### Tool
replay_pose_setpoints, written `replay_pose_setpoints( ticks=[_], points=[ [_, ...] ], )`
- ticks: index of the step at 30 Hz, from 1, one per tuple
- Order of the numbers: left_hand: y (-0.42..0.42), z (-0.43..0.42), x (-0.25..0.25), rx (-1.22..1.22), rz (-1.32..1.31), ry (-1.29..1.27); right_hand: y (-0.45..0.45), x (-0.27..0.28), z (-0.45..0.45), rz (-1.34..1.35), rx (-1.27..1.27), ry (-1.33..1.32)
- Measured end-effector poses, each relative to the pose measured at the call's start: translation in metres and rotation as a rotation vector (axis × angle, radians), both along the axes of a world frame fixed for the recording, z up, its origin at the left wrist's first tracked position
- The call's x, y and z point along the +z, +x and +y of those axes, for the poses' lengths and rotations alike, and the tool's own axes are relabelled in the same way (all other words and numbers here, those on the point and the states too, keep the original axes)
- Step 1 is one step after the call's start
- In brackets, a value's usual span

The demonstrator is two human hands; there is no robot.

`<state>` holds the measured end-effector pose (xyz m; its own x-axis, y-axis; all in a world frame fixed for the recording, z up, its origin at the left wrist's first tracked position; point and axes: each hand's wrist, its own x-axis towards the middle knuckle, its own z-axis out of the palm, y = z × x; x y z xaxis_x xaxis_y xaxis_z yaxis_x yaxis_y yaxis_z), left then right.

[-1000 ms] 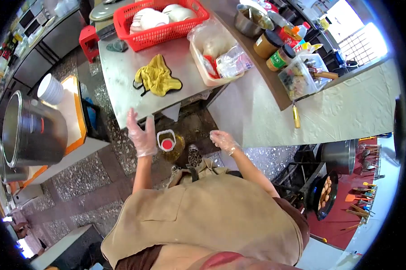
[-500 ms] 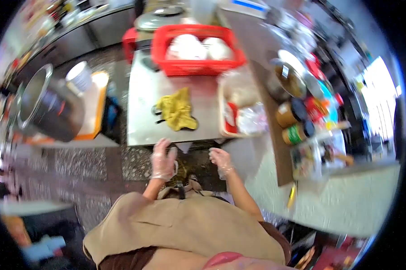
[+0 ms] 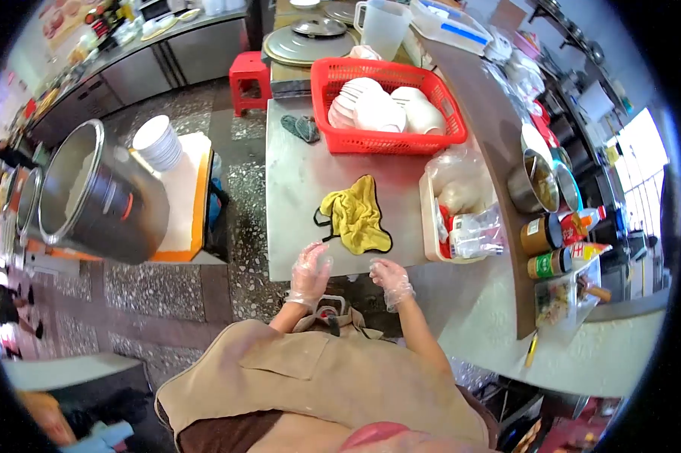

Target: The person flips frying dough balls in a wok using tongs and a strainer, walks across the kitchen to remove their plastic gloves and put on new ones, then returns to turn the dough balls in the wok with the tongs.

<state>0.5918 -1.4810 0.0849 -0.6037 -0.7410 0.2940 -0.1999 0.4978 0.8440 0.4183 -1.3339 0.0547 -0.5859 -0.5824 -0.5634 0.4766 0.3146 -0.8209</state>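
Both my hands wear clear plastic gloves and hover near the front edge of the metal table (image 3: 291, 219). My left hand (image 3: 310, 277) has its fingers slightly apart and holds nothing. Opposite it, my right hand (image 3: 391, 282) is curled, its fingertips drawn together, with nothing visible in them. A crumpled yellow cloth (image 3: 355, 215) with a dark edge lies on the table just beyond the hands. To its right, a cream tray (image 3: 429, 219) holds plastic bags and a red packet. Farther back, a red basket (image 3: 393, 143) contains stacked white bowls (image 3: 374, 109).
A large steel pot (image 3: 106, 204) and a stack of white bowls or plates (image 3: 158, 143) stand on an orange-edged surface at left. A red stool (image 3: 250, 79) is behind. Along the right, a brown ledge (image 3: 499, 181) carries jars (image 3: 549, 263) and a steel pan (image 3: 533, 185).
The view has swung, so the table, basket and cloth sit farther right and lower, and the picture is sharper. The yellow cloth stays on the table. Both hands remain near its front edge.
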Motion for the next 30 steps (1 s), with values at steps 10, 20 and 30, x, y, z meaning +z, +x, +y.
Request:
replay_pose_setpoints(
  ticks=[10,20,30],
  points=[
    [-0.027,-0.090,0.020,-0.295,0.190,-0.030,0.073,0.064,-0.095,0.157,0.116,-0.035],
    [-0.090,-0.166,0.031,-0.244,0.070,-0.377,0.064,0.049,-0.048,-0.005,-0.347,-0.132],
    [-0.365,-0.407,0.034,-0.193,0.075,-0.532,0.058,-0.027,-0.084,-0.183,-0.937,-0.277]
  ],
)
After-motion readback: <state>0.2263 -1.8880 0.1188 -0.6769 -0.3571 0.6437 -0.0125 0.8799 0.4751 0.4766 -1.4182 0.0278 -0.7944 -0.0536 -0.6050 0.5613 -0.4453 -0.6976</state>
